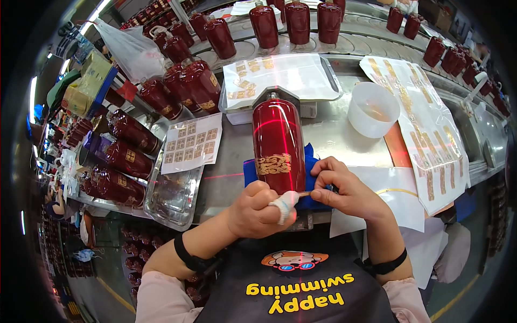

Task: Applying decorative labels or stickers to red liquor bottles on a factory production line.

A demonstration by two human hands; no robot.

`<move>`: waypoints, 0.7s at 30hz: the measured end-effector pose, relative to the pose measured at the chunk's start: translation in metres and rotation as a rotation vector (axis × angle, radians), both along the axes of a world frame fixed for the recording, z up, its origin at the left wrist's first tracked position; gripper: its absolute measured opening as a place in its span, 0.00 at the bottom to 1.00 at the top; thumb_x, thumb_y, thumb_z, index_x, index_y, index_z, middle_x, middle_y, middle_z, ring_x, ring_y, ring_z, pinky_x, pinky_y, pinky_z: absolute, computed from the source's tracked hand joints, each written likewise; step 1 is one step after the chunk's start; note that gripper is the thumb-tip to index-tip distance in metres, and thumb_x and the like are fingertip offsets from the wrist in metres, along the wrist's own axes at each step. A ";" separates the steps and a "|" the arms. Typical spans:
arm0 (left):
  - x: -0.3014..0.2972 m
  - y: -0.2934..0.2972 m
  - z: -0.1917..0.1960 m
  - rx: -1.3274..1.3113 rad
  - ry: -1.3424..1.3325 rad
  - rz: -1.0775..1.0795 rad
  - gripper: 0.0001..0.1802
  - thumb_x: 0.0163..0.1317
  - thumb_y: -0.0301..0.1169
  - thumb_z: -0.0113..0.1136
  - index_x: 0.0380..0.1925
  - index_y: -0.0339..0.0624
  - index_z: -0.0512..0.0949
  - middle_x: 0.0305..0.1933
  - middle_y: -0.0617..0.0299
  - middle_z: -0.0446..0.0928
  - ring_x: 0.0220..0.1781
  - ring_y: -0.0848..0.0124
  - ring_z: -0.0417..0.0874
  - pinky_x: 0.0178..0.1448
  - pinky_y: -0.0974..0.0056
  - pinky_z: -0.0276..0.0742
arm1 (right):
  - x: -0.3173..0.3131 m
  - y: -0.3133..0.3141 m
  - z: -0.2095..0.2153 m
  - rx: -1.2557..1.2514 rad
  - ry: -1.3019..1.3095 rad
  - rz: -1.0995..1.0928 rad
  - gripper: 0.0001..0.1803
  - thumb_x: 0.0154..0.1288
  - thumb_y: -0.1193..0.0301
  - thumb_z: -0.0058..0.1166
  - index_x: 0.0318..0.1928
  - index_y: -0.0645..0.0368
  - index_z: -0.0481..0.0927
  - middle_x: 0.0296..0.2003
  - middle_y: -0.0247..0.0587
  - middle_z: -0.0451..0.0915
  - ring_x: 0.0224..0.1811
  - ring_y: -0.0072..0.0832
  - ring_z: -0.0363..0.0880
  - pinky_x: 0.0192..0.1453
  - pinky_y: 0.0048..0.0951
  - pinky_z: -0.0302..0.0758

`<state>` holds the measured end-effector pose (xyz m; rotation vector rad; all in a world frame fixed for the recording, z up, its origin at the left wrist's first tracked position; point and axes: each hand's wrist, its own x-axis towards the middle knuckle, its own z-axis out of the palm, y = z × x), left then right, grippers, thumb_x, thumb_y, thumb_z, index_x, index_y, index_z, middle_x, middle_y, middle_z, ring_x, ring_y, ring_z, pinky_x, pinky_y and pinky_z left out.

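A glossy dark red bottle (277, 134) lies in front of me, its neck pointing away and a gold ornament decal (273, 164) on its lower body. Red laser lines cross the glass. My left hand (258, 210) is closed at the bottle's near end, a white cloth wrapping (285, 206) at its thumb side; what its curled fingers hold is hidden. Between that wrapping and my right hand (344, 188) runs a thin gold strip (305, 194), pinched by the right thumb and fingers. Blue cloth (311, 161) shows under and beside the bottle.
A white tub (374, 110) stands right of the bottle, beside large gold decal sheets (420, 129). Another decal sheet (191, 142) rests over a metal tray (175, 196) at left. Several red bottles (199, 83) crowd the left; more stand on the far conveyor (350, 43).
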<state>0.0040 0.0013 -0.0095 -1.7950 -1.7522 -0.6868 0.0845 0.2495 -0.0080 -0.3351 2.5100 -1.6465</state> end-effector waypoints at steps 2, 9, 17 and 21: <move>0.001 -0.008 -0.007 -0.007 -0.056 0.026 0.20 0.44 0.26 0.74 0.40 0.41 0.81 0.37 0.68 0.70 0.35 0.69 0.72 0.38 0.63 0.69 | 0.000 -0.001 0.000 -0.010 -0.001 -0.008 0.12 0.67 0.62 0.63 0.36 0.58 0.80 0.53 0.42 0.69 0.59 0.37 0.66 0.64 0.36 0.64; 0.001 0.004 0.007 0.008 0.071 -0.012 0.13 0.42 0.25 0.72 0.30 0.46 0.82 0.43 0.68 0.73 0.37 0.68 0.72 0.37 0.62 0.69 | -0.001 -0.002 -0.001 -0.043 -0.016 -0.029 0.12 0.65 0.63 0.64 0.36 0.59 0.82 0.52 0.45 0.71 0.59 0.43 0.65 0.66 0.40 0.65; 0.004 -0.008 -0.006 0.022 -0.013 0.049 0.16 0.43 0.26 0.73 0.36 0.43 0.82 0.42 0.69 0.74 0.36 0.69 0.72 0.38 0.63 0.68 | -0.001 -0.002 -0.001 -0.026 0.013 -0.026 0.11 0.65 0.63 0.63 0.36 0.58 0.82 0.51 0.44 0.71 0.57 0.43 0.66 0.65 0.39 0.65; 0.000 0.007 0.014 0.018 0.084 -0.009 0.19 0.43 0.25 0.73 0.39 0.41 0.81 0.38 0.69 0.72 0.35 0.70 0.71 0.36 0.63 0.68 | -0.002 -0.002 -0.001 -0.032 0.016 -0.033 0.11 0.65 0.63 0.64 0.36 0.58 0.82 0.50 0.43 0.71 0.57 0.42 0.66 0.64 0.39 0.65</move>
